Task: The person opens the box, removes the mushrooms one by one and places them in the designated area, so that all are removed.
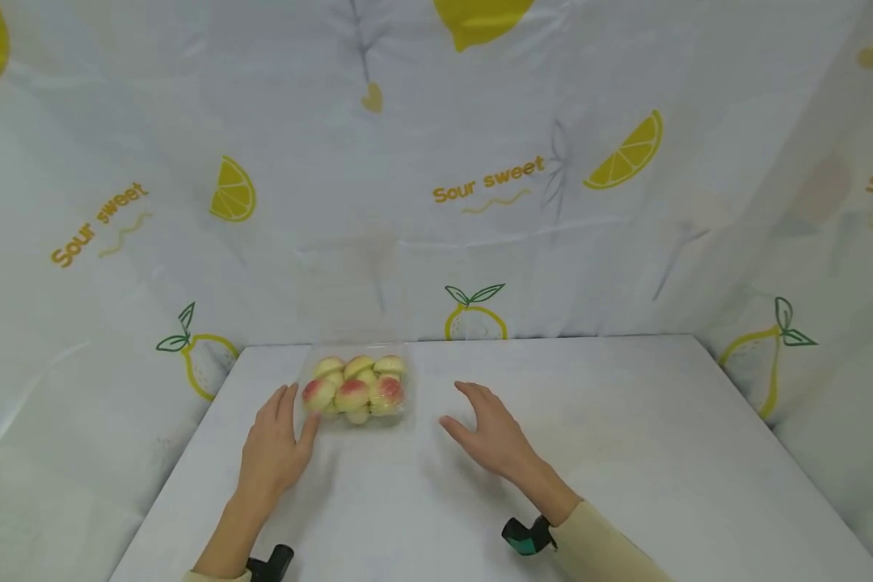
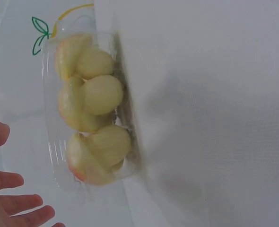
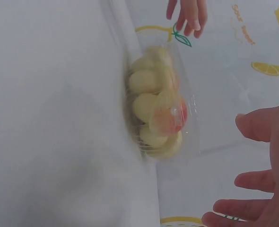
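A clear plastic box stands near the back edge of the table, left of the middle. Inside sit several rounded yellow pieces with red blush on their tops, like small peaches; the left wrist view shows paler round bodies below the tops. My left hand hovers at the box's left side, fingers extended, thumb close to its front left corner. On the other side, my right hand is held apart from the box, thumb and fingers spread toward it. Neither hand holds anything.
A white table stretches out under both hands. Behind it hangs a pale cloth printed with lemons and "Sour sweet" lettering, which also runs along both sides. Dark straps with small devices are on both wrists.
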Demonstrator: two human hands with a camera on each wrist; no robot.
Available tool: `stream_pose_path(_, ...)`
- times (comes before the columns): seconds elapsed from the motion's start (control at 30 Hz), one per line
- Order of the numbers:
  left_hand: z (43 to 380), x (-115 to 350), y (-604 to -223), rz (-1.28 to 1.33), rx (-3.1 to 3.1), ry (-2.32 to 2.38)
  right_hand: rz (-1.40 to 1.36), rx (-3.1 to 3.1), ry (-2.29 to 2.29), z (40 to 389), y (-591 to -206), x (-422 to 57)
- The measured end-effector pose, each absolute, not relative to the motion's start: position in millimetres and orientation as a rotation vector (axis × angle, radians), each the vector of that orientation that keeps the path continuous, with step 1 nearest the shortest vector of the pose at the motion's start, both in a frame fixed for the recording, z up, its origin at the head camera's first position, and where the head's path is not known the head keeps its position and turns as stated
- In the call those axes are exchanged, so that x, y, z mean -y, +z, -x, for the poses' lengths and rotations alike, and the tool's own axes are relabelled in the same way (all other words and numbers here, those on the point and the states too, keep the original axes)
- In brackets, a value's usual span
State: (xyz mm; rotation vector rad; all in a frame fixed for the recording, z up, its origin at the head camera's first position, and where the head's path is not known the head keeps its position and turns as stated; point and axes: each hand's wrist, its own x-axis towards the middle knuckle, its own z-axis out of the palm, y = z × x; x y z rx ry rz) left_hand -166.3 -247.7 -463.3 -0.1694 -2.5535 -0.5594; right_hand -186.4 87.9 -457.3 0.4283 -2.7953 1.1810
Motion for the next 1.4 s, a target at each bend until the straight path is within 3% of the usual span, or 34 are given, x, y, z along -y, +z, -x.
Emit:
stream_pose_path(0.6,184.9,263.9,-453.1,0.113,2.649,-0.735,-0.451,2.758,1.253,205.1,-452.9,-69.9)
stream_pose_path(1.4,211.9,287.2,-485.2,0.117,2.712,-1.126,-0.522,2.743,1.497,235.6,-467.1,-34.5)
